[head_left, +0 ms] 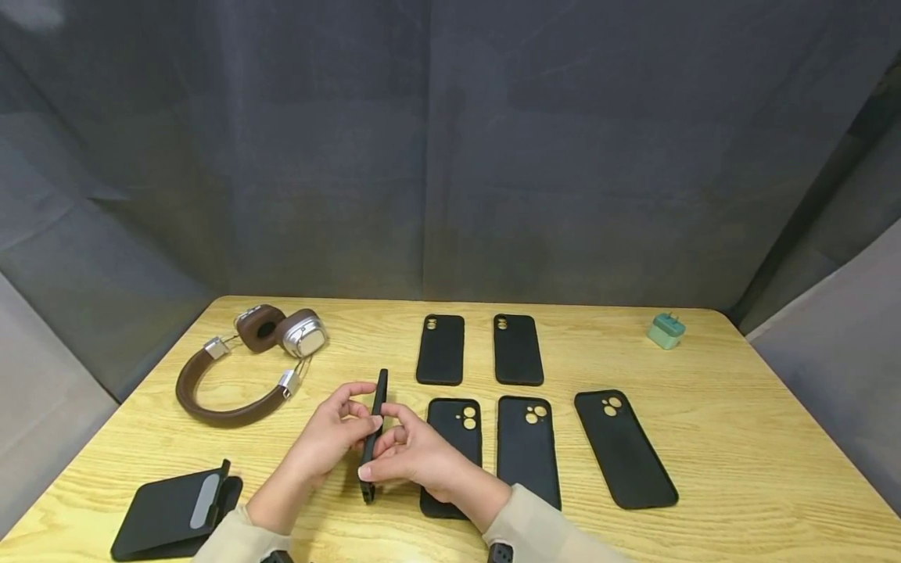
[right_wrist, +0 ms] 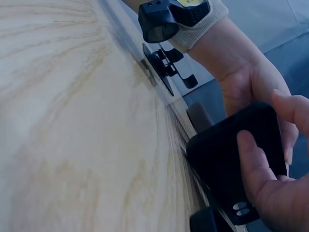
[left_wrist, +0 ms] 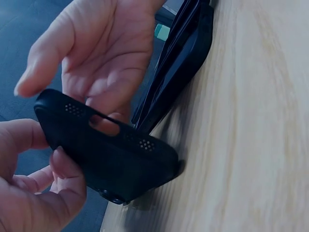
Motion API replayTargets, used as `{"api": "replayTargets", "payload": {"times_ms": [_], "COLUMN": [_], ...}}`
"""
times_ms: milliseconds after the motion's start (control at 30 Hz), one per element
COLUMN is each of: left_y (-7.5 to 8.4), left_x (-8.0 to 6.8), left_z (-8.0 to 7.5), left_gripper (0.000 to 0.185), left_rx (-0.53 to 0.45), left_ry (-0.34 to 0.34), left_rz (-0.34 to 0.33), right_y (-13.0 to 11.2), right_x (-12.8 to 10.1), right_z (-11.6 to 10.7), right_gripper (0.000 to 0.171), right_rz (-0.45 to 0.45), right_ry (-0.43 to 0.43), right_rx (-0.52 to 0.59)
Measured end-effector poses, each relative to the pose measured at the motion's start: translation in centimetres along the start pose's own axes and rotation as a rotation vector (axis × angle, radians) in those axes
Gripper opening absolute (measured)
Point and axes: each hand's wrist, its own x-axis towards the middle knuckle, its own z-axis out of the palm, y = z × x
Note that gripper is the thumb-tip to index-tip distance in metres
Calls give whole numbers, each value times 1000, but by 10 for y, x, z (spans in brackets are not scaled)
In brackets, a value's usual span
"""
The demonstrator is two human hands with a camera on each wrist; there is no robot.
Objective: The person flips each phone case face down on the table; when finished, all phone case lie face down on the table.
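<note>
Headphones [head_left: 242, 367] left, cases [head_left: 524, 446] right; front edge open.

Wood table [head_left: 739, 438] — five black cases lie flat mid-table: two [head_left: 440, 349] [head_left: 518, 349] in the far row, three [head_left: 461, 426] [head_left: 528, 450] [head_left: 624, 448] nearer. Brown headphones [head_left: 246, 363] far left, black stand [head_left: 176, 512] at the near-left corner, green charger [head_left: 665, 330] far right. Grey curtain [head_left: 450, 148] behind the table.
</note>
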Motion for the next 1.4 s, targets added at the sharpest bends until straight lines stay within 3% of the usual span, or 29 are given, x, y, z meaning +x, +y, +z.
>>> {"api": "replayTargets", "payload": {"times_ms": [233, 700, 1033, 1133, 1233, 1333, 1400], "left_y": [0, -8, -17, -22, -28, -31, -32], "left_x": [0, 0, 1, 2, 3, 3, 3], "left_z": [4, -3, -14, -18, -23, -26, -28], "left_gripper": [47, 49, 47, 51, 54, 57, 59], "left_rx": [-24, -22, -17, -71, -118, -134, -138], "left_ry": [16, -23, 110, 68, -30, -123, -151], "left_rz": [0, -22, -73, -98, -120, -107, -82], "right_y": [1, -6, -6, -6, -5, -5, -5], "right_x": [1, -1, 1, 0, 0, 0, -1], "right_z": [6, 9, 7, 7, 6, 6, 6], "right_gripper": [84, 81, 83, 84, 84, 83, 83], "right_rz": [-30, 12, -26, -43, -51, -53, -53], "right_ry": [52, 95, 126, 134, 137, 139, 141], "right_rx": [21, 2, 37, 47, 57, 71, 78]}}
